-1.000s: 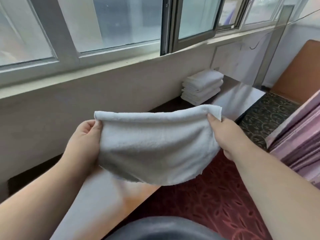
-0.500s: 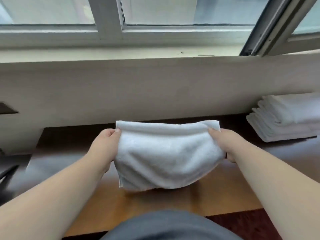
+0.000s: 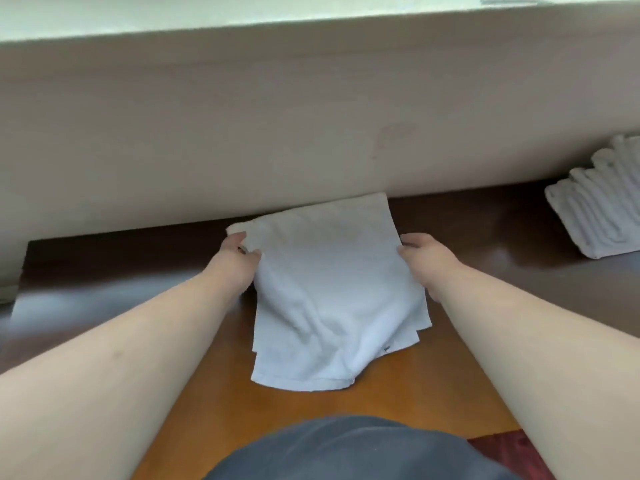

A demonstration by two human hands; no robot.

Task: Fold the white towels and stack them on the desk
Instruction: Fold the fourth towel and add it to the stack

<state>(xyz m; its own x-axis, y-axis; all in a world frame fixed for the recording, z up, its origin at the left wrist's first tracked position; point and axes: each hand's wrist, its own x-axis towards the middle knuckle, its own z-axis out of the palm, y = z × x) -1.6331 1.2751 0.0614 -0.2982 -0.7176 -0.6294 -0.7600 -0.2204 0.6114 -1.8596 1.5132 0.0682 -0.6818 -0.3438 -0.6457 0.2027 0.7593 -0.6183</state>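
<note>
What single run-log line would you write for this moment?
step: laying towel on desk | left hand: grips left edge | right hand: grips right edge | folded stack: far right on desk

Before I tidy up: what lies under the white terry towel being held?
The white terry towel lies on the brown wooden desk; anything beneath it is hidden.

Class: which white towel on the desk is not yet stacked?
The white terry towel gripped by both hands, left hand and right hand; the others form the folded stack at right.
</note>
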